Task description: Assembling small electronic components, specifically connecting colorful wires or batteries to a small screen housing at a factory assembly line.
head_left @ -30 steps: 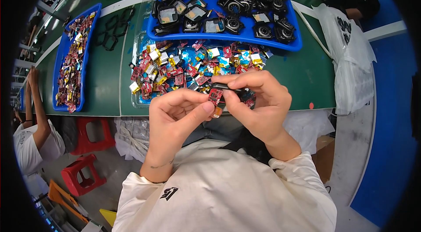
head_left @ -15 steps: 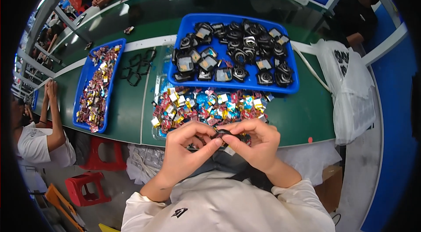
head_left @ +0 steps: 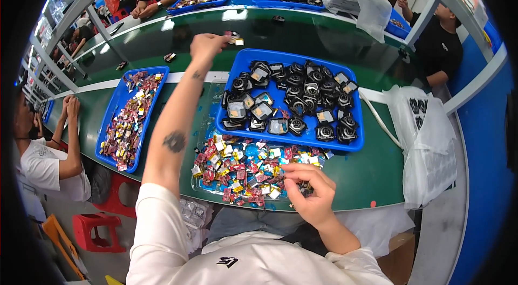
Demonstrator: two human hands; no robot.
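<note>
My left hand [head_left: 209, 47] is stretched far out over the dark green belt, with finger and thumb pinched at a small electronic module [head_left: 235, 39] with dark red and whitish parts. Low over a heap of small red, white, yellow and blue electronic modules [head_left: 237, 169] is my right hand [head_left: 313, 193]. Its thumb and forefinger are drawn close together; anything between them is too small to make out. The heap lies in a clear plastic tray [head_left: 200, 188] at the near edge of the green table. Behind it stands a blue tray [head_left: 291, 138] of black watch-like housings [head_left: 310, 89].
At the left a narrow blue tray [head_left: 102, 142] holds more modules. Wrapped stacked trays [head_left: 429, 150] stand at the right beside a white cable [head_left: 380, 118]. Loose modules [head_left: 170, 57] lie on the belt [head_left: 145, 47]. Several people sit around; red stools [head_left: 97, 231] stand lower left.
Both hands were together over the heap, holding a small dark piece. My left hand has since reached forward to the belt; my right hand has stayed near the heap, apart from it. The view has shifted.
</note>
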